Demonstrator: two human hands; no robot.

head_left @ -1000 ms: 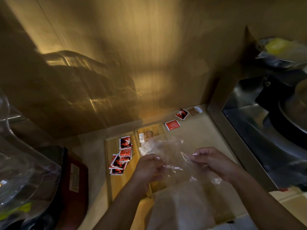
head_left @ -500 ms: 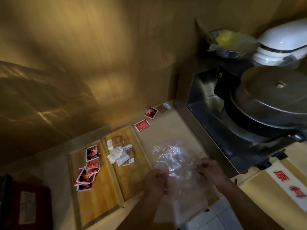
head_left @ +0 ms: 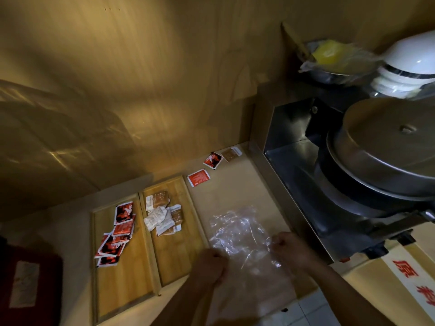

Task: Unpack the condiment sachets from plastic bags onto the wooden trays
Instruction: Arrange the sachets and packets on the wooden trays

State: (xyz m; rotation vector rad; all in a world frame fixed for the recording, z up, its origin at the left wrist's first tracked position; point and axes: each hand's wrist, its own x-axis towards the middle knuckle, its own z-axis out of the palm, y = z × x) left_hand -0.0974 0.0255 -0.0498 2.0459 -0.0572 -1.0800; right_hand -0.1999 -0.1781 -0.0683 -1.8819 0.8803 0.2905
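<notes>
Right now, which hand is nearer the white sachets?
Left. The left hand is just below-right of the white sachets, by their tray's corner; the right hand is farther right, across the bag.

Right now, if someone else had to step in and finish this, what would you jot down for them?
Left hand and right hand each pinch an edge of the clear plastic bag lying on the counter; it looks empty.
Done: red sachets on the left tray, white and brown sachets on the right tray.
Left: three loose sachets by the wall, off the trays.
</notes>
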